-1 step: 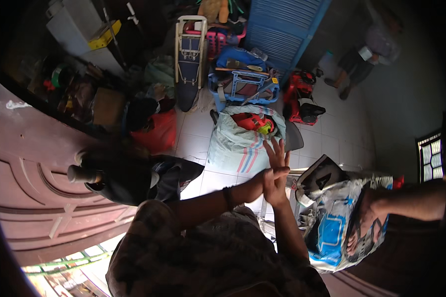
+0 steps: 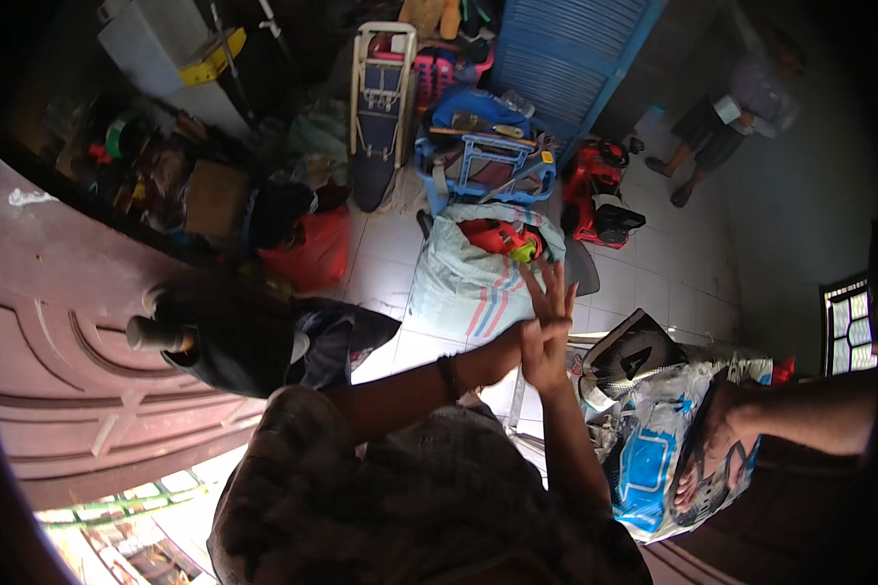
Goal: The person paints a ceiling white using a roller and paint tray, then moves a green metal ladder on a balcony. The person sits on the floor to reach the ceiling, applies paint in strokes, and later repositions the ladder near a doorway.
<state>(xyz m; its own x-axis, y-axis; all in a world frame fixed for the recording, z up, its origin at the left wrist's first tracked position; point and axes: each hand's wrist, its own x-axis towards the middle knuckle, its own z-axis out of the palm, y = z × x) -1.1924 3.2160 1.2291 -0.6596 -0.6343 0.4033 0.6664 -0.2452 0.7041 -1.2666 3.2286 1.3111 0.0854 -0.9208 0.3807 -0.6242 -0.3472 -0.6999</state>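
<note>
My left hand [image 2: 494, 362], with a dark band at its wrist, comes across from the left and meets my right hand [image 2: 546, 336] in mid-air. Its fingers look closed against the base of the right thumb, partly hidden there. The right hand is raised, its fingers stretched out and apart, holding no object. Behind the fingertips, farther off, stands a pale woven sack [image 2: 449, 278] with red and blue stripes. Red and yellow-green items [image 2: 505, 237] show in its open mouth.
Beyond the sack are a blue basket [image 2: 429, 180], a folded ironing board [image 2: 379, 136] and a red machine [image 2: 595, 190]. A printed bag [image 2: 654, 458] lies at right, beside someone's sandalled foot [image 2: 717, 444]. Dark cloth [image 2: 234, 341] hangs by the left door [image 2: 59, 380]. Another person [image 2: 717, 127] stands far right.
The left finger that lay across the right hand has drawn in toward the right thumb. Both hands remain together, and the view has shifted slightly.
</note>
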